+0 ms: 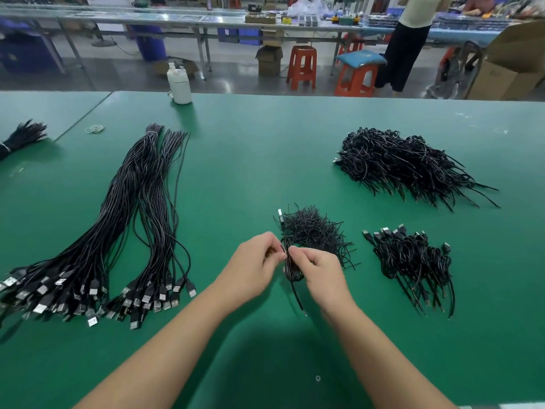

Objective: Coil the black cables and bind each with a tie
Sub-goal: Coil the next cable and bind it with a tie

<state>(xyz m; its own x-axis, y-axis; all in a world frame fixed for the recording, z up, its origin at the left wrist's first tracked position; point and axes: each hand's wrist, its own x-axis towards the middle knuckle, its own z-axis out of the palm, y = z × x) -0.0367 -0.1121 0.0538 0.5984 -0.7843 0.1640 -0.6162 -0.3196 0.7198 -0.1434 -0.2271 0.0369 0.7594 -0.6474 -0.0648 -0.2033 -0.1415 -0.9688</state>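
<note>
Two piles [413, 163] of bound coils done, both hands, left [253, 261] and right [317, 268], pinching one coil [292, 268] above the table [250, 160], tie going on, loose cables [118, 231] left.

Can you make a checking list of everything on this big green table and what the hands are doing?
Surface: green table, cables in heaps.
Job's things: coiled cable held in both hands; pile of ties just behind; small pile of bound coils; big pile.
Clutter: white bottle; rubber bands.
Hands: left hand and right hand pinch at the coil.
Cables: long uncoiled bundles on the left.
Surroundings: orange stools, workbench, person standing.
</note>
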